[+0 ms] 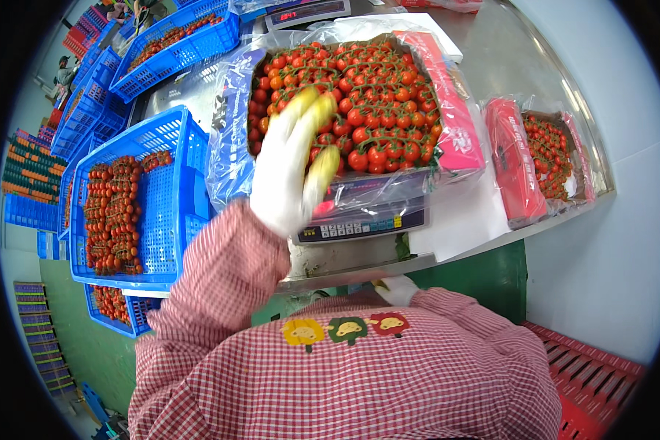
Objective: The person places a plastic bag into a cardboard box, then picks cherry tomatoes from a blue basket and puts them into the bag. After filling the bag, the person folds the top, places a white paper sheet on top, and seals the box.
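Note:
My left hand (291, 159), in a white glove with yellowed fingertips, is blurred over the left part of a box of vine cherry tomatoes (385, 104). Its fingers are spread, and nothing shows in its grasp. The cardboard box is lined with clear plastic and rests on a digital scale (357, 225) with a keypad. Down by the table's front edge, close to my body, is my right hand (397, 290), gloved too; its fingers are partly hidden, so I cannot tell whether it holds anything.
A blue plastic crate (159, 236) with tomato bunches stands at the left, with more blue crates (181, 49) behind. A smaller red box of tomatoes (514, 165) lies near the metal table's right edge (599, 187). People are in the far left background. Red cartons (594, 368) are at lower right.

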The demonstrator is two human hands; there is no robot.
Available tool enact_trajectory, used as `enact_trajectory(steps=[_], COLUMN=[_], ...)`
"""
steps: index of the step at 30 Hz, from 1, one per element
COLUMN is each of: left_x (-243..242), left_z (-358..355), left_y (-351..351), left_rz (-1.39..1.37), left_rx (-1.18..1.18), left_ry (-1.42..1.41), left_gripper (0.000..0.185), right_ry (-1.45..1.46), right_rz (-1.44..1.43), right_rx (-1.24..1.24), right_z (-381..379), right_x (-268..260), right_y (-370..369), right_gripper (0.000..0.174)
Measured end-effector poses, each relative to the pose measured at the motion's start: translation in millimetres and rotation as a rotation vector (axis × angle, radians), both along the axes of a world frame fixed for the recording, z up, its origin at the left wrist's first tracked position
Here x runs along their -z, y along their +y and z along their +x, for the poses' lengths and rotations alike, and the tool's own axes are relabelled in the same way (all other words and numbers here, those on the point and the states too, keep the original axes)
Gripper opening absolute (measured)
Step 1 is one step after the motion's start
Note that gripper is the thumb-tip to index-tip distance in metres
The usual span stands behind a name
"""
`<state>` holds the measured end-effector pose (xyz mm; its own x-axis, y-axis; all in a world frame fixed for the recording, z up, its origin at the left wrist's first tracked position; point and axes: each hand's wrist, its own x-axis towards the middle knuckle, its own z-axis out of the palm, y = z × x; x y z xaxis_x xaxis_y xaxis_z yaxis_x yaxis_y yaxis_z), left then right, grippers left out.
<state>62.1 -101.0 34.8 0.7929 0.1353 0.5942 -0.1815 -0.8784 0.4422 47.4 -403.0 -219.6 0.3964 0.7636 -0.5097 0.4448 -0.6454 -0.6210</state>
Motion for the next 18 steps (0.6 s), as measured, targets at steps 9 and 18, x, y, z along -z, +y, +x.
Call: enact_trajectory(steps=[9, 18], left_x=[92, 142], left_z=[-229, -334], left_y=[-10, -10], left_rz=[-0.367, -0.681], left_rx=[0.220, -0.132], left_ry=[0.631, 0.854], left_gripper=[0.027, 0.022], right_ry=[-0.463, -0.458], right_rz=[-0.270, -0.386], right_rx=[0.028, -0.017], right_z=[-13, -1], right_x=[133, 175], right_y=[82, 80], right_gripper=[0.028, 0.028])
